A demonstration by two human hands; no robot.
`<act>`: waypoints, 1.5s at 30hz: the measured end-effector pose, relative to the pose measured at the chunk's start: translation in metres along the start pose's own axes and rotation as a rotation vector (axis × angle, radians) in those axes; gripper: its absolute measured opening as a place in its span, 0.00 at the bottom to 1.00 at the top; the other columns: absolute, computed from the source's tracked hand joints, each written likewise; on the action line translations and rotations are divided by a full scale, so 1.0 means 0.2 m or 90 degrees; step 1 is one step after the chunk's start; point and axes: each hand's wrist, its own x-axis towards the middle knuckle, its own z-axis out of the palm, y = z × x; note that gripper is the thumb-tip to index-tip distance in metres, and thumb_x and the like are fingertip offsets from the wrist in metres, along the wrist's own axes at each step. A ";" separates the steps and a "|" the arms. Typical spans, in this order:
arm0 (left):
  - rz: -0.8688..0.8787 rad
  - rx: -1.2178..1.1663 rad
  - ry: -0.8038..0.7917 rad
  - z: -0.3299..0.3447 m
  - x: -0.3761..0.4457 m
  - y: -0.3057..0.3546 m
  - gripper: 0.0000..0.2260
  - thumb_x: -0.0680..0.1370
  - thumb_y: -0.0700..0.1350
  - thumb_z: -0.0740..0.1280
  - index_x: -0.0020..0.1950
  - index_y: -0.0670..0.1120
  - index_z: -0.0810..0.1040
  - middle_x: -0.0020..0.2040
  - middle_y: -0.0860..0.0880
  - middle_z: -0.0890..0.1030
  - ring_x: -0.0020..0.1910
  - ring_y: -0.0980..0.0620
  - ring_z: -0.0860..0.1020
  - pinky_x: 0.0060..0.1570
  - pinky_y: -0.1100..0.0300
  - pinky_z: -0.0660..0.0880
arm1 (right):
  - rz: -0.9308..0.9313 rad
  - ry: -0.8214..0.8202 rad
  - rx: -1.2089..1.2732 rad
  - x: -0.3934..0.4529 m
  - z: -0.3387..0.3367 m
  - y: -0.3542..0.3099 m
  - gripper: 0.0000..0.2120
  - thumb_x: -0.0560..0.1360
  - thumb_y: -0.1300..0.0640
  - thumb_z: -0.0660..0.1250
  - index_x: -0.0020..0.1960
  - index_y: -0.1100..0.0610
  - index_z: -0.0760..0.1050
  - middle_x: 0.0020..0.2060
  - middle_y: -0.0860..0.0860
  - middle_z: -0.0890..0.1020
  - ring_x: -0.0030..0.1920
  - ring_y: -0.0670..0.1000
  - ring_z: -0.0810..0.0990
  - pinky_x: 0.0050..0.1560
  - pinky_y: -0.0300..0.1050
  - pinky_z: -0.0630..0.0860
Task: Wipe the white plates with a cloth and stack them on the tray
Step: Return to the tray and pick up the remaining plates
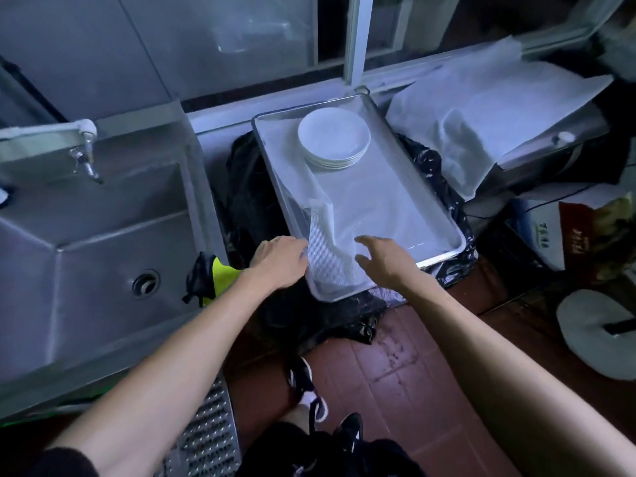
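A stack of several white plates (pixel 334 137) sits at the far end of a metal tray (pixel 444 218) lined with white mesh cloth (pixel 364 197). A folded-up flap of that cloth (pixel 321 242) stands at the tray's near left corner. My left hand (pixel 278 261) is at the flap's left edge, fingers curled against it; its fingertips are hidden behind the cloth. My right hand (pixel 385 259) hovers just right of the flap over the tray's near edge, fingers spread and holding nothing.
The tray rests on a bin lined with a black bag (pixel 247 187). A steel sink (pixel 103 242) with a tap (pixel 84 156) is on the left. More white cloth (pixel 488 108) covers a counter at the right. A white round object (pixel 599 332) lies on the tiled floor.
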 end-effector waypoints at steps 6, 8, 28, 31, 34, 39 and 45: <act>0.009 -0.068 0.026 -0.15 0.43 -0.13 0.16 0.82 0.51 0.59 0.69 0.52 0.76 0.63 0.48 0.81 0.60 0.43 0.79 0.58 0.48 0.75 | 0.017 0.005 -0.002 0.37 -0.15 0.02 0.22 0.81 0.51 0.62 0.75 0.54 0.68 0.68 0.53 0.77 0.66 0.57 0.75 0.64 0.54 0.74; -0.013 -0.131 0.047 -0.18 0.55 -0.17 0.16 0.82 0.51 0.60 0.68 0.54 0.76 0.61 0.49 0.81 0.56 0.43 0.80 0.54 0.50 0.77 | 0.029 0.028 0.017 0.49 -0.20 0.03 0.22 0.81 0.52 0.62 0.74 0.54 0.68 0.69 0.53 0.76 0.66 0.57 0.75 0.64 0.53 0.73; -0.312 -0.772 0.261 -0.30 1.55 -0.14 0.23 0.81 0.41 0.68 0.76 0.46 0.71 0.72 0.52 0.75 0.65 0.59 0.75 0.63 0.67 0.70 | 0.108 0.175 0.381 1.51 -0.39 0.36 0.27 0.80 0.57 0.64 0.78 0.56 0.62 0.73 0.53 0.71 0.73 0.55 0.69 0.69 0.44 0.66; -0.335 -0.789 0.290 -0.27 1.65 -0.12 0.21 0.80 0.39 0.68 0.74 0.46 0.73 0.65 0.55 0.78 0.60 0.60 0.77 0.56 0.74 0.70 | 0.102 0.190 0.413 1.64 -0.37 0.39 0.27 0.79 0.59 0.64 0.77 0.56 0.63 0.70 0.53 0.74 0.66 0.57 0.75 0.64 0.42 0.69; -0.328 -0.789 0.303 -0.24 1.73 -0.10 0.16 0.79 0.37 0.67 0.67 0.40 0.75 0.59 0.45 0.82 0.56 0.47 0.79 0.59 0.58 0.73 | 0.116 0.179 0.489 1.74 -0.36 0.40 0.28 0.80 0.57 0.64 0.78 0.57 0.61 0.74 0.52 0.71 0.72 0.52 0.71 0.73 0.46 0.66; -0.378 -0.856 0.359 -0.18 1.78 -0.04 0.26 0.78 0.38 0.68 0.76 0.50 0.70 0.70 0.54 0.76 0.62 0.61 0.77 0.60 0.69 0.73 | 0.140 0.199 0.539 1.84 -0.30 0.41 0.28 0.81 0.51 0.65 0.77 0.58 0.63 0.74 0.52 0.71 0.73 0.50 0.68 0.71 0.38 0.62; -0.401 -0.951 0.405 -0.12 1.84 -0.02 0.25 0.73 0.36 0.69 0.67 0.58 0.77 0.57 0.46 0.84 0.45 0.62 0.82 0.42 0.73 0.74 | 0.195 0.194 0.650 1.89 -0.24 0.38 0.28 0.80 0.45 0.66 0.77 0.47 0.64 0.72 0.46 0.73 0.72 0.47 0.69 0.75 0.51 0.65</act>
